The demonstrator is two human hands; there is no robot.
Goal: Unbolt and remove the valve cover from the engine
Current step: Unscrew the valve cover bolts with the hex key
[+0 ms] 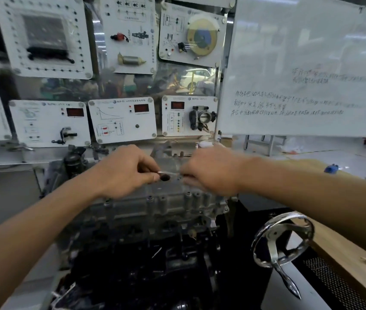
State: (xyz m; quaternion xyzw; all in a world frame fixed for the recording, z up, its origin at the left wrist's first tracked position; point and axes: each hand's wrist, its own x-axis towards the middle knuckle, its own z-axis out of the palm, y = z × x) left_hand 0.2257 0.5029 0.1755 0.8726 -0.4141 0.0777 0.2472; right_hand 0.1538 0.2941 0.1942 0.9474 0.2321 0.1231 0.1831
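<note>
I have both hands over the engine (133, 247). The fingers (149, 164) of my left hand (124, 173) are curled, thumb and forefinger pinching one end of a thin silvery rod (170, 173). The rod's other end runs to the curled fingers (188, 171) of my right hand (211, 174); the knuckles hide that grip, so I cannot tell whether they clamp it. The grey valve cover (168, 199) sits directly beneath both sets of fingers, on the engine, with a dark round hole (164, 177) just beside my left thumb. A chrome handwheel (283, 237) stands well below my right fingers.
</note>
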